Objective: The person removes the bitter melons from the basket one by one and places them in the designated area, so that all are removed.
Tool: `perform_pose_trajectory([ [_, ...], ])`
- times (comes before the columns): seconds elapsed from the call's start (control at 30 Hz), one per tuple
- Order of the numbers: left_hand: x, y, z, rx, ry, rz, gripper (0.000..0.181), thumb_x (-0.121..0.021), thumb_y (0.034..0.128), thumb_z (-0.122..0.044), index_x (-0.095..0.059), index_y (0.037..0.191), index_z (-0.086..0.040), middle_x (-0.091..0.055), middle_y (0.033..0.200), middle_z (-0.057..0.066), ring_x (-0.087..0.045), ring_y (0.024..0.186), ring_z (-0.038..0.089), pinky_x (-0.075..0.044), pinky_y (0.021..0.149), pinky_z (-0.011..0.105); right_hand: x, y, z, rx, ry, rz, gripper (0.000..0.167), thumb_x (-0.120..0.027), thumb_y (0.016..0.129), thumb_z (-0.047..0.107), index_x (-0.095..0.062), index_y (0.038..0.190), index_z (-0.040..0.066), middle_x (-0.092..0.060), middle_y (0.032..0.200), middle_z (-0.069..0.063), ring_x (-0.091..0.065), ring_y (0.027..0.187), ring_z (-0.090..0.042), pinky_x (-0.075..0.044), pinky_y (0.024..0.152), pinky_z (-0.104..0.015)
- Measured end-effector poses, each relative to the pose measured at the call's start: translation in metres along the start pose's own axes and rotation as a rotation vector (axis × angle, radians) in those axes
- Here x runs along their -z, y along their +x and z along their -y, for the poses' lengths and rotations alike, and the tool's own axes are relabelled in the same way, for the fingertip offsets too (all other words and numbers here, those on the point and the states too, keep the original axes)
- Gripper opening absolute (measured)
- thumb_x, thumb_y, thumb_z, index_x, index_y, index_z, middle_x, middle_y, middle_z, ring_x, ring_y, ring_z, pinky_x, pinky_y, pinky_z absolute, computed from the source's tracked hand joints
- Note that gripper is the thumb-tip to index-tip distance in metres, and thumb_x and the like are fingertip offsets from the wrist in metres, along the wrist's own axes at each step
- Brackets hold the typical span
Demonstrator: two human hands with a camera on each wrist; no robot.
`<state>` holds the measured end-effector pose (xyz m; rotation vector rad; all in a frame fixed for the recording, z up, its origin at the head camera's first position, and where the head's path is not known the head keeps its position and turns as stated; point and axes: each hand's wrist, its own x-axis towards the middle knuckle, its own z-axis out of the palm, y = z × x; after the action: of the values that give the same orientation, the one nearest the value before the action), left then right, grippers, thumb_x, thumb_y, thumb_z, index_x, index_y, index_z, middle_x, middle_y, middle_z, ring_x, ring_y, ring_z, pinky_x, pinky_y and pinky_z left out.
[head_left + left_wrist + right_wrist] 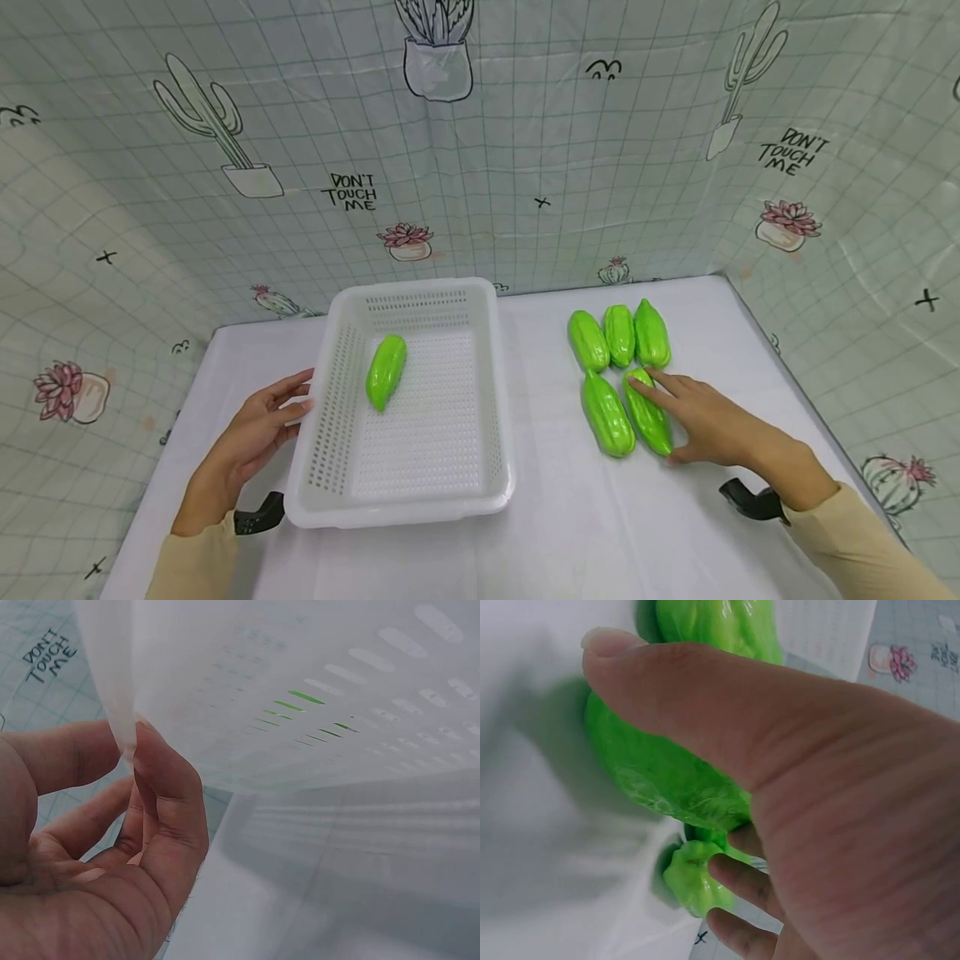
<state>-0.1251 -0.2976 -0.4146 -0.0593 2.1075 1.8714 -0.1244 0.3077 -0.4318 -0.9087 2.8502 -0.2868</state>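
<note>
A white perforated plastic basket [420, 507] stands left of centre, with one glossy green, ridged, gourd-like vegetable [386, 372] lying in it. At its left side, my left hand [258, 429] pinches the rim between thumb and fingers, as the left wrist view shows. Over on the right, my right hand [708, 421] spans a green gourd-like vegetable [649, 417] lying on the table. Its fingertips touch the far end and the thumb [667, 682] lies along the near end, fingers spread rather than curled. Another such vegetable [607, 415] lies just left of it.
Three more green vegetables [619, 336] lie in a row behind those two. A white cloth covers the table [555, 517]. Around the back and sides hangs a grid-patterned curtain [510, 158] with cactus drawings. A black strap [752, 500] sits at the right wrist.
</note>
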Motion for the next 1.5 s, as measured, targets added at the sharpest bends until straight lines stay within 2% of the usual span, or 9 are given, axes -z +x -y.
perform_pose_trajectory([
  [0.2, 0.001, 0.000, 0.000, -0.002, -0.012, 0.008, 0.069, -0.058, 0.1085, -0.005, -0.020, 0.165, 0.007, -0.053, 0.129, -0.004, -0.067, 0.106, 0.005, -0.059, 0.088, 0.024, -0.002, 0.003, 0.000, 0.014, 0.007, 0.014, 0.112, -0.102, 0.066, 0.024, -0.043, 0.158, 0.002, -0.037, 0.161, -0.032, -0.047, 0.138, -0.054, -0.043, 0.106, -0.071],
  [0.67, -0.001, 0.000, 0.002, 0.000, 0.000, -0.002, 0.068, -0.057, 0.1085, -0.005, -0.021, 0.165, 0.006, -0.053, 0.129, -0.002, -0.068, 0.105, 0.005, -0.059, 0.088, 0.024, -0.002, 0.007, -0.001, 0.017, 0.021, 0.020, 0.111, -0.099, 0.071, 0.033, -0.040, 0.160, 0.006, -0.034, 0.161, -0.035, -0.045, 0.139, -0.058, -0.043, 0.105, -0.072],
  [1.17, -0.001, -0.001, 0.002, -0.010, -0.003, -0.008, 0.068, -0.057, 0.1082, -0.004, -0.022, 0.165, 0.007, -0.053, 0.128, -0.003, -0.068, 0.104, 0.005, -0.059, 0.086, 0.024, 0.000, 0.006, -0.004, 0.044, 0.006, 0.000, 0.108, -0.098, 0.071, 0.038, -0.043, 0.157, 0.004, -0.037, 0.160, -0.035, -0.047, 0.137, -0.057, -0.044, 0.104, -0.072],
  [1.5, -0.001, -0.001, 0.003, -0.009, 0.009, -0.005, 0.067, -0.056, 0.1086, -0.004, -0.021, 0.165, 0.007, -0.052, 0.130, -0.002, -0.068, 0.105, 0.005, -0.059, 0.087, 0.024, 0.016, 0.010, 0.005, 0.060, -0.027, -0.029, 0.100, -0.096, 0.076, 0.032, -0.045, 0.156, 0.001, -0.040, 0.159, -0.034, -0.048, 0.138, -0.055, -0.044, 0.106, -0.070],
])
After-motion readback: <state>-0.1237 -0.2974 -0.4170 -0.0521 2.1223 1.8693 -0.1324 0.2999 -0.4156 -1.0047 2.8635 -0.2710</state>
